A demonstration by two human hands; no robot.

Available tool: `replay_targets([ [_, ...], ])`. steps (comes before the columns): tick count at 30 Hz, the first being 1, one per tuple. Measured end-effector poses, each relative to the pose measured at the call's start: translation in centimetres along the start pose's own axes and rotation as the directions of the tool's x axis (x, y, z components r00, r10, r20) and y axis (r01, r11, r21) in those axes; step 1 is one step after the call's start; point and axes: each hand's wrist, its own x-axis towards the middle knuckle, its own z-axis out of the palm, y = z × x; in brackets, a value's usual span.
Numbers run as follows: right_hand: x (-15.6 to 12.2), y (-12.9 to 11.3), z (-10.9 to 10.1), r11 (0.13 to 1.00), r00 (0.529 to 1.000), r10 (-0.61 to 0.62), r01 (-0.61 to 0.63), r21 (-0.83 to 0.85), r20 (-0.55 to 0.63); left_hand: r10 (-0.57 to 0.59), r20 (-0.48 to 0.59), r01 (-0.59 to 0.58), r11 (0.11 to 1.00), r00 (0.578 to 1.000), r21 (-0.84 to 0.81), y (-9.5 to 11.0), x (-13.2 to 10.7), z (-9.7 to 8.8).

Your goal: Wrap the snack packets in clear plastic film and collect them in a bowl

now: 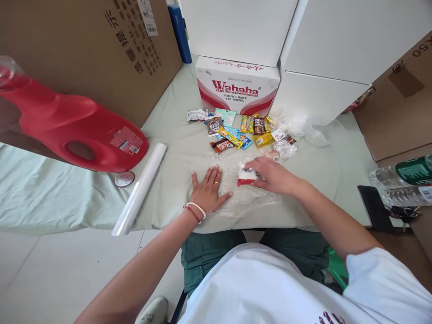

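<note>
My left hand (208, 191) lies flat with its fingers spread, pressing on the left edge of a clear plastic sheet (236, 202) on the table. To its right, my right hand (272, 174) has its fingers closed around a small red and white snack packet (246, 174), which rests on the sheet. Part of the packet is hidden by the fingers. Beyond both hands is a loose heap of wrapped snacks, among them a yellow stick packet (230, 137), a brown cocoa packet (259, 125) and a yellow packet (263, 140).
Behind the snacks stands a Wahaha water carton (238, 87). A white plastic-film roll (140, 189) and a large red jug (81, 130) are at left. Crumpled clear bags (315, 130) lie back right. A black phone (374, 207) and plastic bottles (415, 171) sit at the right edge.
</note>
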Motion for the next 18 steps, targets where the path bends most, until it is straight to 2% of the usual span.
replay_targets([
  [3, 2.1, -1.0, 3.8, 0.997, 0.988, -0.033, 0.044, -0.069, 0.149, 0.000, -0.002, 0.000, 1.000, 1.000, -0.004, 0.0, -0.1, 0.1],
  [5, 1.4, -0.8, 5.1, 0.996, 0.984, -0.068, 0.076, -0.043, 0.163, 0.006, 0.016, -0.006, 1.000, 1.000, -0.017, -0.2, 0.0, 0.1],
  [10, -5.0, 0.6, 4.8, 0.982, 0.989, -0.125, 0.134, 0.130, -0.076, 0.057, 0.097, -0.045, 0.992, 0.994, -0.121, -2.0, 0.0, -0.7],
  [13, -8.9, 0.5, 6.1, 0.984, 0.990, -0.119, 0.128, 0.126, -0.078, 0.104, 0.067, -0.090, 0.979, 0.992, -0.182, -3.4, -1.0, -1.4],
  [16, -10.7, 0.4, 8.5, 0.993, 0.990, -0.067, 0.078, 0.092, -0.121, 0.177, 0.015, -0.171, 0.969, 0.984, -0.180, -4.3, -2.9, -2.1],
  [18, -10.5, 0.5, 9.0, 0.988, 0.985, -0.058, 0.080, 0.131, -0.165, 0.256, 0.042, -0.244, 0.952, 0.966, -0.182, -4.6, -4.5, -2.5],
])
